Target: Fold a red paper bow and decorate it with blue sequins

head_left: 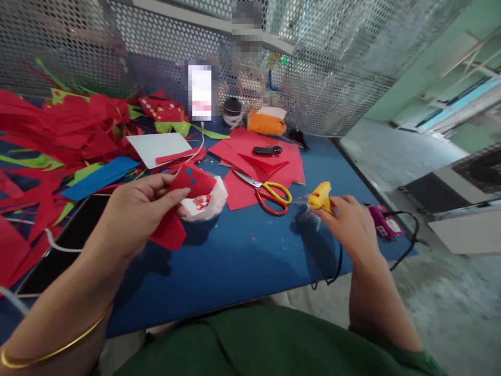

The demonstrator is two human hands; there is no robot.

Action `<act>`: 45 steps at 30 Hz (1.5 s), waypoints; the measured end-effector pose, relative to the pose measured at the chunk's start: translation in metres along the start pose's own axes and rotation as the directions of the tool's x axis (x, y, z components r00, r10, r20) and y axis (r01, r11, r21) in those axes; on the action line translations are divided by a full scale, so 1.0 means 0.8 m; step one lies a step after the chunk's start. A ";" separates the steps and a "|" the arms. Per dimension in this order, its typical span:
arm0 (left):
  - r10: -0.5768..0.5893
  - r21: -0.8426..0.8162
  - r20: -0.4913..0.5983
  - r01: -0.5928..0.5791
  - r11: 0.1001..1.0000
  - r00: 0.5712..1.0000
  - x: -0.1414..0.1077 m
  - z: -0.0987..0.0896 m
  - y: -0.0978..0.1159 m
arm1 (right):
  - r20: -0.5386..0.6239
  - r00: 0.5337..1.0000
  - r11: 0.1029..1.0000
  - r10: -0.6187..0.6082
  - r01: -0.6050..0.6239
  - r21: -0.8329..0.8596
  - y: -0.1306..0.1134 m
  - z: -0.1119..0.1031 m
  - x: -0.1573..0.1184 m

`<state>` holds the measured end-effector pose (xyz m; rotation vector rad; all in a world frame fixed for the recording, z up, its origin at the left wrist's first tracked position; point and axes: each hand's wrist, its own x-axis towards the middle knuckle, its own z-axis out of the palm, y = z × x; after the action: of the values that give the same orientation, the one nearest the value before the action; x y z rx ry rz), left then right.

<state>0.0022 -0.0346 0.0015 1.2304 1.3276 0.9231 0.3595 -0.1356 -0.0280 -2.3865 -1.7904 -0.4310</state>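
My left hand is closed on a folded piece of red paper with small blue marks, pinched between thumb and fingers above the table. Just behind that paper lies a white plastic bag with a red-and-white print inside. On the right, my right hand is closed around a yellow glue gun, its nozzle end hard to make out against clear stringy bits. Between the hands, scissors with one yellow and one red handle rest partly on red paper sheets.
Red and green paper scraps heap at the left. A lit phone leans on the mesh panel. Beyond the scissors lie a black tool and an orange packet. A purple box with a black cable sits at the right edge.
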 end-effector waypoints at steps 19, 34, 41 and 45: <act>0.166 -0.118 -0.091 -0.176 0.977 0.982 0.009 -0.013 -0.012 | -0.057 0.964 0.962 -0.261 0.264 0.071 -0.003 -0.038 0.006; 0.266 -0.299 -0.259 -0.339 0.892 0.929 0.023 -0.024 -0.018 | 0.263 0.544 0.555 -0.797 0.831 -0.038 -0.288 -0.004 0.120; 0.266 -0.293 -0.226 -0.325 0.899 0.937 0.020 -0.020 -0.019 | 0.287 0.512 0.508 -0.809 0.856 -0.095 -0.296 0.008 0.121; 0.258 -0.302 -0.203 -0.311 0.901 0.945 0.020 -0.019 -0.021 | 0.299 0.495 0.493 -0.816 0.866 -0.089 -0.300 0.014 0.123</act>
<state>-0.0138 -0.0200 -0.0160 1.1202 1.0691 1.4191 0.1569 0.0271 -0.0253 -1.4463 -3.1331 -0.4777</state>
